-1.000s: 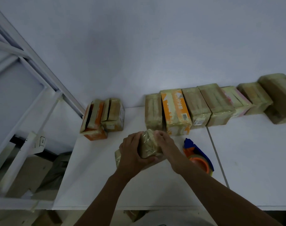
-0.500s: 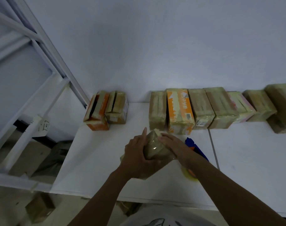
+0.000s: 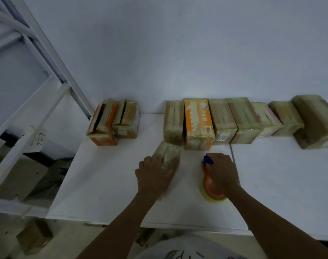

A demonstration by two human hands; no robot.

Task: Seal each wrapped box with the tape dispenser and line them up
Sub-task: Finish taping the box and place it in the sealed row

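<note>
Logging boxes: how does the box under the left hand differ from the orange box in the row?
The tan box is plain; the orange box bears print and a barcode. The tan box lies in front of the row, under the left hand; the orange box sits in the row, untouched. Both look wrapped.

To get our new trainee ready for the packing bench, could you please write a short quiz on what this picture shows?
1. True or false: the right hand grips the tape dispenser.
2. What does the left hand hold? A) a wrapped box lying on the table; B) the tape dispenser; C) nothing.
3. How many separate boxes stand left of the long row, across a gap?

Key: 1 true; 2 A; 3 two.
</note>
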